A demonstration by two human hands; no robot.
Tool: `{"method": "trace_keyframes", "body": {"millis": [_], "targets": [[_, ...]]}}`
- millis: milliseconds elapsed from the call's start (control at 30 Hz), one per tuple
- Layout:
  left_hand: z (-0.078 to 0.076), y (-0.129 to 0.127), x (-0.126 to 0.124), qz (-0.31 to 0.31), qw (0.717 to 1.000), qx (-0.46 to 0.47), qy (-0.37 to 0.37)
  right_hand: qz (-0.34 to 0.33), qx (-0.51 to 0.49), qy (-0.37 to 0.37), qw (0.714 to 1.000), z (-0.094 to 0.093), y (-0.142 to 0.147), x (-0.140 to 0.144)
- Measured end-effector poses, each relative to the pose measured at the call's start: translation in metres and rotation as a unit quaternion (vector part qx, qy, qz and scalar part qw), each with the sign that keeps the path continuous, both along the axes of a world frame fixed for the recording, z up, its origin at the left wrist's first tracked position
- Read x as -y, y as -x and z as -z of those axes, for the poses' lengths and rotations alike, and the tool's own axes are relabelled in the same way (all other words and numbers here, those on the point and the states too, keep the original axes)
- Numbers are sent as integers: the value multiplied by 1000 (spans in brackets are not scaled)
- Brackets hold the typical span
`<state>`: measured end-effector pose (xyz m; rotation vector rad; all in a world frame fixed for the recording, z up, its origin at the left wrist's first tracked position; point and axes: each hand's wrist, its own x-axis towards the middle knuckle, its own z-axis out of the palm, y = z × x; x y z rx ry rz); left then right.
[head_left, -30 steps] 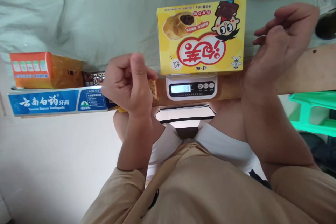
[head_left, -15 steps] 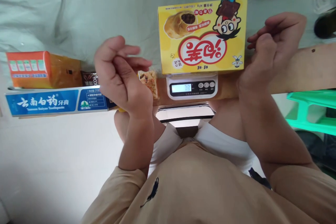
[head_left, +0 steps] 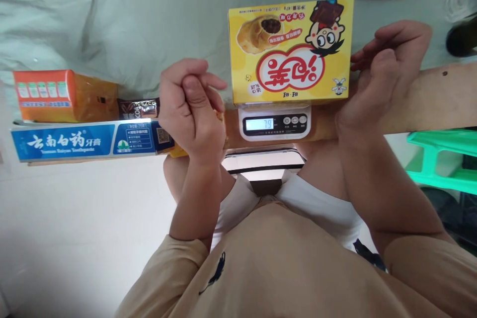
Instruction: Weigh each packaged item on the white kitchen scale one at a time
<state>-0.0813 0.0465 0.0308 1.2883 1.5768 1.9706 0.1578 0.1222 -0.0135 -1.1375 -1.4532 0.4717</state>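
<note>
The cream-puff box (head_left: 288, 62) already sits on the digital scale (head_left: 276, 134), toothpaste box (head_left: 74, 141) off to the left; left hand (head_left: 190, 107) and right hand (head_left: 389, 72) curl loosely, grips empty.

The display (head_left: 260, 124) of the scale (head_left: 275, 134) reads 79, the yellow box (head_left: 290, 54) bears inverted markings 旺·旺, 泡芙 and 47g, and the blue box (head_left: 84, 141) bears 云南白药牙膏 above Yunnan Baiyao Toothpaste.
</note>
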Motion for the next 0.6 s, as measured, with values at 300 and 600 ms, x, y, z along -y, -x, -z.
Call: {"method": "trace_keyframes", "body": {"millis": [300,600], "targets": [[7,1,6,121,988,79,48,-51,-19,21,998,-5,4,5],[23,-13,-2,219,969,116,-19,-95,-72,100,988,-17,10,9]]}}
